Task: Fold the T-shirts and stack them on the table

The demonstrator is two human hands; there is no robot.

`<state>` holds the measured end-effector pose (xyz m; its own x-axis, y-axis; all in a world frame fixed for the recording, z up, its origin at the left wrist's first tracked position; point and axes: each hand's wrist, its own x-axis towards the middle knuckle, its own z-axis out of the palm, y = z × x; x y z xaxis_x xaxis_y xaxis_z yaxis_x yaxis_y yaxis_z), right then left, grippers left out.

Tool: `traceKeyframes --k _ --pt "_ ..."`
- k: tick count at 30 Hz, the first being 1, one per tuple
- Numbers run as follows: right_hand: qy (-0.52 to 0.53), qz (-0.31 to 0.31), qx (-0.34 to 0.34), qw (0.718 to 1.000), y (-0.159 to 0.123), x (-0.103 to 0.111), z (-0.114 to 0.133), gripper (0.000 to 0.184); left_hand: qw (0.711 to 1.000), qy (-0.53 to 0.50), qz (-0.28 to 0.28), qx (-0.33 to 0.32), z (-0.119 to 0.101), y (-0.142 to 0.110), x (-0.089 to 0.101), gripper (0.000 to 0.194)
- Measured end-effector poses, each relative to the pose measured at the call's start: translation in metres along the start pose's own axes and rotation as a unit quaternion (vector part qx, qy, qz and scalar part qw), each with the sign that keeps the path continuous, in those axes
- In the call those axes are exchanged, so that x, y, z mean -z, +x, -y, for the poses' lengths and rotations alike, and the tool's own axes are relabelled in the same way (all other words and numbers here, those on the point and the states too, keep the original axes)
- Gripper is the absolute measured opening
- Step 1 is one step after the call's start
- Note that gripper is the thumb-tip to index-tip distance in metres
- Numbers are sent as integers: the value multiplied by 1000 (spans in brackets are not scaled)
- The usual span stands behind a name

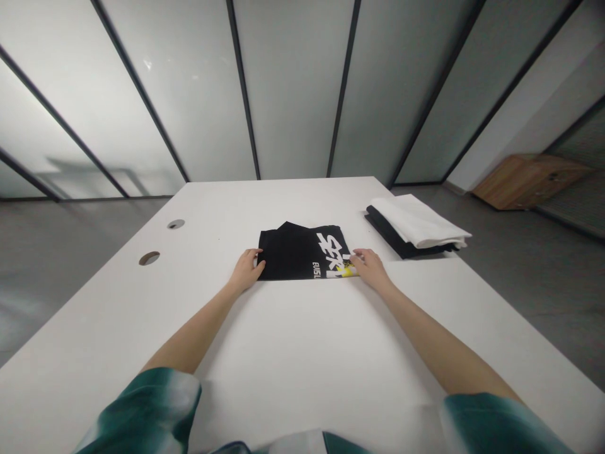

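A folded black T-shirt [297, 252] with white and yellow print lies on the white table [302, 353] in front of me. My left hand [246, 270] grips the shirt's near left corner, fingers curled on the cloth. My right hand [368, 266] pinches the near right corner by the yellow print. Both arms reach forward across the table.
A stack of folded clothes [416, 226], white on top of black, sits at the right of the table. Two round cable holes [149, 258] are at the left. A wooden cabinet [524, 180] stands on the floor at far right. Glass partitions are behind.
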<state>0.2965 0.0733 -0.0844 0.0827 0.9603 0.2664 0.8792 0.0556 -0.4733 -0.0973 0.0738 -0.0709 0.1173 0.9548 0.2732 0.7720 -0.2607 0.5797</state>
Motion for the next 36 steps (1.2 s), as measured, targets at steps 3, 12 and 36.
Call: traceKeyframes --k 3,12,36 --pt "-28 -6 33 999 16 6 12 37 1000 31 5 -1 -2 3 -2 31" --pt "-36 96 199 975 86 -27 133 36 1000 -5 -17 7 0 -2 -2 27" --pt "-22 93 342 935 3 -43 113 32 998 -47 -24 40 -3 -4 3 24"
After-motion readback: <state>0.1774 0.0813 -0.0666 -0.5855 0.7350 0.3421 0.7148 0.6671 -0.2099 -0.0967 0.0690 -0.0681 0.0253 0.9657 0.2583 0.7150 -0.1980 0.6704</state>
